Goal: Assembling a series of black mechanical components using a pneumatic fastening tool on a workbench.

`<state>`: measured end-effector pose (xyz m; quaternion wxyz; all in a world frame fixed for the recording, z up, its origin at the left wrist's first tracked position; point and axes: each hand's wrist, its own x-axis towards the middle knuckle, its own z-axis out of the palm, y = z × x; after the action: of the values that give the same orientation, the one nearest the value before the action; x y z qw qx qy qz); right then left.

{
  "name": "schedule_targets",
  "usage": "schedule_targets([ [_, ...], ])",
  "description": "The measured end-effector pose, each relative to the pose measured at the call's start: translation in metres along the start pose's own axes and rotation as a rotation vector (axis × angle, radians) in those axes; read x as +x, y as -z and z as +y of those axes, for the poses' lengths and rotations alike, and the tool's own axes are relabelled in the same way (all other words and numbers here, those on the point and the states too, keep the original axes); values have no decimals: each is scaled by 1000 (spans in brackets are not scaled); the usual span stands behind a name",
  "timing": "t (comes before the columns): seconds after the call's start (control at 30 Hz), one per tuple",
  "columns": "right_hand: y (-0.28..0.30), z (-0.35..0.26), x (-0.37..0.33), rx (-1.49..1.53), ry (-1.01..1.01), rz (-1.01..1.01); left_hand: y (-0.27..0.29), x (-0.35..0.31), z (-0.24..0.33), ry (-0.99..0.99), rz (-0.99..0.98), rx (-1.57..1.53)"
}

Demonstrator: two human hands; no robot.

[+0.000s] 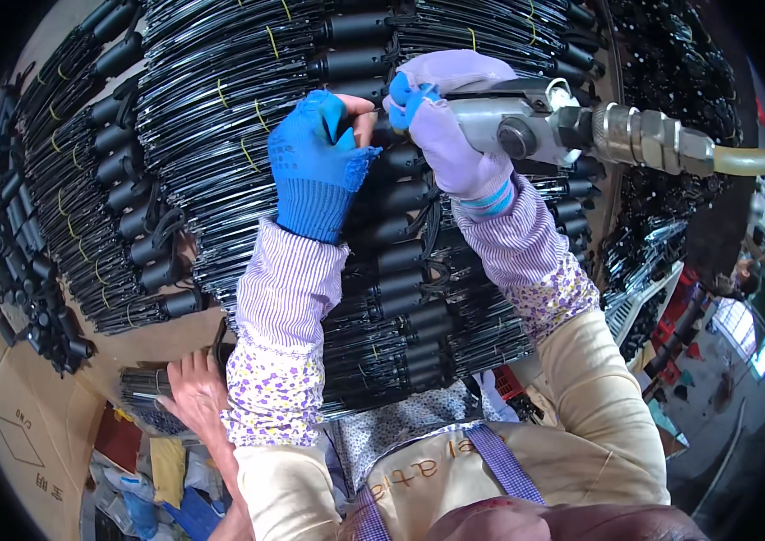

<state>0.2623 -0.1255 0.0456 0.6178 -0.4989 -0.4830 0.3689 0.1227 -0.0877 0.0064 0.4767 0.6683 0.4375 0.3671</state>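
Observation:
My left hand (319,149) wears a blue glove with bare fingertips. Its fingers are bent together above the rows of black umbrella frames (220,153); what they pinch is hidden. Close by on the right, my right hand (455,135), in a lavender glove with blue fingertips, is closed round a silver air-powered hand tool (518,131). The tool's working end is hidden between my hands, over the black umbrella handles (400,257). A metal hose coupling (653,135) and a pale hose (752,160) run from the tool to the right.
More umbrella frames with yellow ties (85,207) lie at left, beside loose black handles (26,234). Another person's bare hand (198,389) rests at the lower left. A cardboard sheet (31,424) is at the left edge. Dark metal parts (671,81) are piled at right.

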Motion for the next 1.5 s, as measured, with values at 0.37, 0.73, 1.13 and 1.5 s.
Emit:
schedule_targets([
  [0.37,-7,-14,63,283,-63,-35,23,58,5,-123,-70,402],
  [0.73,-3,14,70,-246,48,-155,18,50,4,-322,-46,421],
  [1.13,-7,11,51,-216,36,-338,24,44,6,-69,62,119],
  [1.5,-1,2,60,-429,217,-293,16,43,17,-53,95,149],
])
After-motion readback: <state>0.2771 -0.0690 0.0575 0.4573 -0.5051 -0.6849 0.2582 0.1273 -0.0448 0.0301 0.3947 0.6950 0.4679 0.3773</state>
